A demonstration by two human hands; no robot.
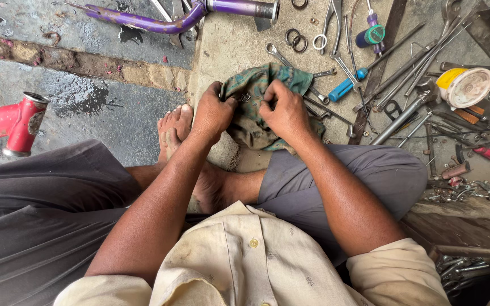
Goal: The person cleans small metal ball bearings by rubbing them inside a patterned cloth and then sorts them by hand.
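Green rag [256,107], grubby and patterned, sits bunched on the concrete slab [228,39] right in front of the seated person, and both hands are on it. Left hand [214,113] grips the rag's left edge, fingers curled down into the cloth. Right hand [284,113] pinches the cloth from the other side, thumb and fingertips closed on a fold. Between the two hands, nestled in the rag, sits a small dark round part [246,97] with tiny beads on it; too small to say more. The hands are close together, nearly touching, with just that little part between them.

Below the rag, bare feet [177,127] rest at the slab's edge, and grey trousers [358,170] cover the crossed legs. A cream shirt [256,260] fills the bottom of the view.

Look right: tools everywhere! A blue-handled screwdriver [347,85] lies just beside the rag, a spanner [279,55] above it, long steel rods [409,73] fan out beyond, and a round yellow-rimmed tin [465,86] stands among them. Metal rings [296,41] lie near the top.

Up top, a purple bicycle frame [188,17] stretches across the wet ground. Far left, a red frame tube [12,122] pokes in, well apart from the hands.
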